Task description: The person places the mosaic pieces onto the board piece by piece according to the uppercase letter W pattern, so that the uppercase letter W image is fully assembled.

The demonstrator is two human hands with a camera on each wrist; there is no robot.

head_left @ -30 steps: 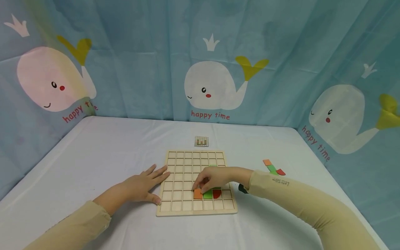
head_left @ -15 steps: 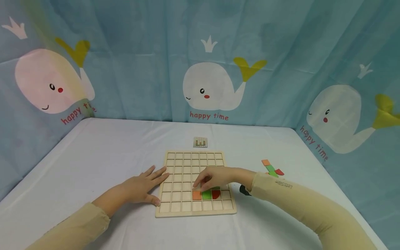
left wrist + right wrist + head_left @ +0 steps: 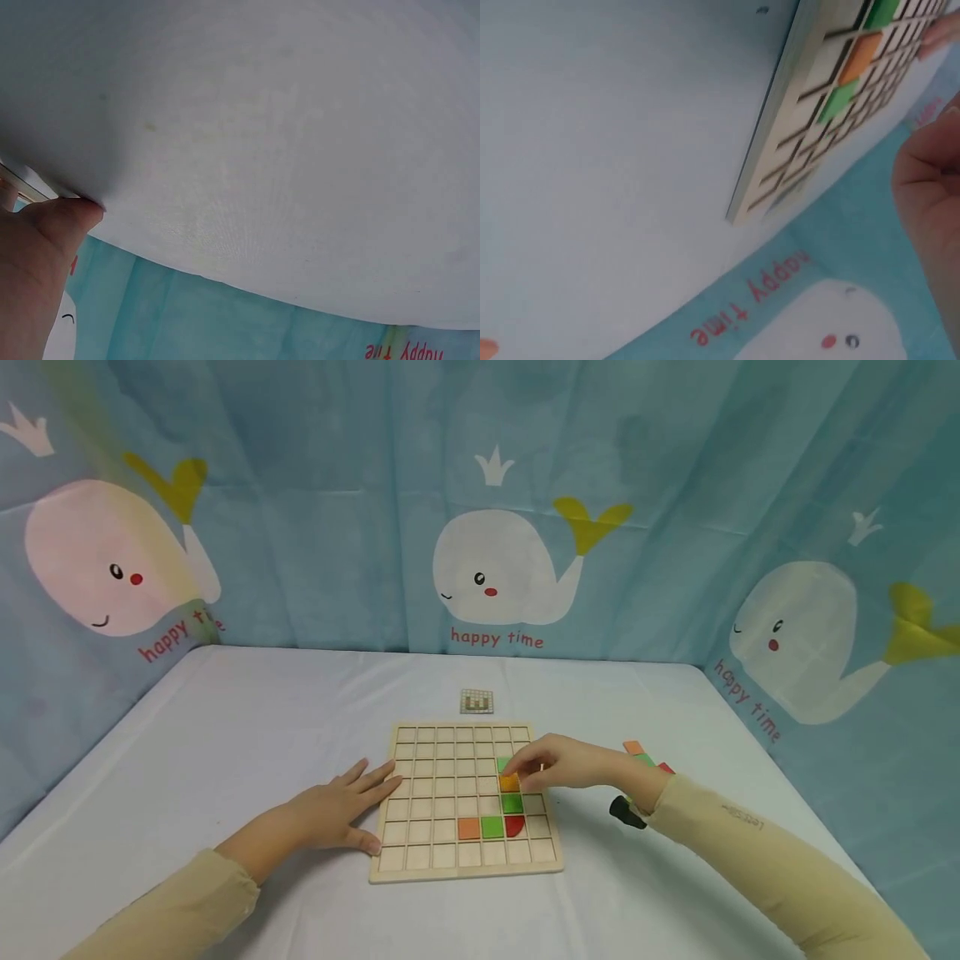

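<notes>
Head view: on the white table (image 3: 300,710), a pale wooden board (image 3: 422,808), grooved into square cells. Down one column, a pale green tile (image 3: 503,763), a yellow-orange tile (image 3: 509,784), a bright green tile (image 3: 512,803) and a round-edged red tile (image 3: 514,826); left of the red, a grass-green tile (image 3: 492,827), then an orange tile (image 3: 468,829). At the board's left edge, the left hand (image 3: 326,814), fingers straight and spread. Over the yellow-orange tile, the right hand (image 3: 562,762), fingers bent; cannot tell whether pinching it. Left wrist view: thumb (image 3: 69,219) beside a sliver of board. Right wrist view: board seen steeply, tiles flat in cells.
</notes>
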